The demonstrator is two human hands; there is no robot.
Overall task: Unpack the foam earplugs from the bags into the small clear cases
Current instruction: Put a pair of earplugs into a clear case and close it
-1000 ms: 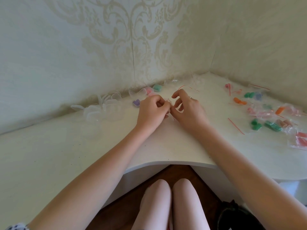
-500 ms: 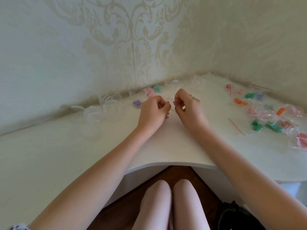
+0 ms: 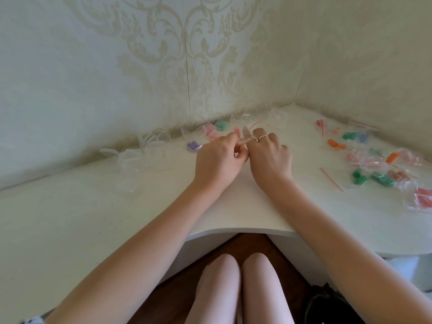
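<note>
1. The left hand [image 3: 216, 159] and the right hand [image 3: 271, 155] meet knuckle to knuckle over the white corner desk [image 3: 145, 213], fingers curled, together pinching a small clear plastic bag [image 3: 246, 136] that stands up between them.
2. Something pale pink shows at the bag's top edge; I cannot tell whether it is an earplug or a fingertip.
3. The fingertips are hidden behind the knuckles, so the exact pinch is unclear. A silver ring [image 3: 262, 137] sits on a right finger.
4. The small clear plastic cases [image 3: 138, 157] lie left of the hands near the wall, their outlines hard to separate.
5. One case near the left hand holds purple foam earplugs [image 3: 193, 145]; a green one [image 3: 221, 125] lies beyond.
6. Clear red-striped bags of coloured earplugs [image 3: 383, 169] spread at right, the outermost cut off by the frame edge.
</note>
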